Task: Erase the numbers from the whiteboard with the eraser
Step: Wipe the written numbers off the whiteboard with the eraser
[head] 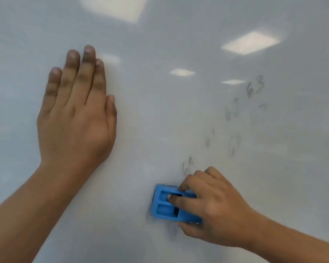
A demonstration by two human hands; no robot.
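The whiteboard (160,114) fills the whole view. My right hand (211,207) grips a blue plastic eraser (164,205) and presses it flat against the board at the lower middle. Faint dark handwritten numbers run in a slanted column up and right of the eraser: "63" (255,86) is the clearest, "62" (232,109) is paler, and smudged marks (234,145) lie below them. A partly wiped number (187,166) sits just above my right fingers. My left hand (74,118) rests flat on the board at the left, fingers together and pointing up, holding nothing.
Bright reflections of ceiling lights (250,42) show on the glossy board at the top and upper right. A grey smear (171,230) lies just under the eraser. Both bare forearms reach in from the bottom corners.
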